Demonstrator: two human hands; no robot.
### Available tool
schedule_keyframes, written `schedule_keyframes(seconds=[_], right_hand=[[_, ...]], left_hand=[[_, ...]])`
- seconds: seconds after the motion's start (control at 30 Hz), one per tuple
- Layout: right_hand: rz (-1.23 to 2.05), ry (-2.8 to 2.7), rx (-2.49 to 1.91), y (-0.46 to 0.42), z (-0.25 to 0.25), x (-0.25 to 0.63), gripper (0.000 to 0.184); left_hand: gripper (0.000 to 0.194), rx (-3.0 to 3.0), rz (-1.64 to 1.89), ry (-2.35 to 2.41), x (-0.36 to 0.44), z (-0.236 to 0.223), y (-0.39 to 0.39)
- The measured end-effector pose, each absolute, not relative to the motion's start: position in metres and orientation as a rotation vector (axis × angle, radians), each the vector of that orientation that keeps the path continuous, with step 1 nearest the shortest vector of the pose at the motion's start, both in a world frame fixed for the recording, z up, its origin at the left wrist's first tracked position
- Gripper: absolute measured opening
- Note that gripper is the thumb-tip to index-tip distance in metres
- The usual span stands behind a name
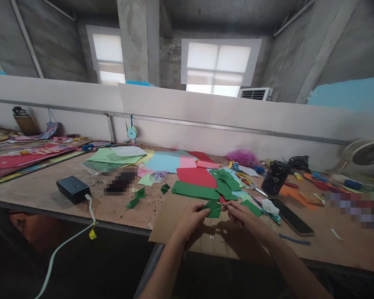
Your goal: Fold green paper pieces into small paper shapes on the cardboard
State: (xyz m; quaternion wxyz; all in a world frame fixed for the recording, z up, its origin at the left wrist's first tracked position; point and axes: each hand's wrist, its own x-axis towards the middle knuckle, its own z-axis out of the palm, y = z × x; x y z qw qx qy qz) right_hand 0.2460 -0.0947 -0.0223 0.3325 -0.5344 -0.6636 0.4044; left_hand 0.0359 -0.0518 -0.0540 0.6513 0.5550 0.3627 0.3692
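Above a brown cardboard sheet (165,220), my left hand (195,218) pinches a small folded piece of green paper (213,209) between thumb and fingers. Close on its right side, my right hand (241,216) is closed on a thin dark stick-like thing (224,204), whose tip is at the paper's edge; its kind is too small to tell. Just beyond the hands lies a stack of dark green paper strips (195,190), with more cut green pieces (226,182) heaped to the right. Small folded green pieces (137,198) lie to the left.
Red paper (196,177) and light blue paper (165,161) lie farther back. On the right are a phone (291,216), a black cup-like container (274,177), scissors (257,187) and a fan (364,151). A black box (74,189) with a white cable (65,243) stands left, near the table edge.
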Motion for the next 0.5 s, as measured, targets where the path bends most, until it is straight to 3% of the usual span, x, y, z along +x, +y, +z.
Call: schedule_keyframes(seconds=[0.5], right_hand=[[0.96,-1.811,-1.391,-0.0898,-0.0218,0.2443,0.03]], left_hand=[[0.04,1.237,0.832,0.813,0.0368,-0.0462,-0.0571]])
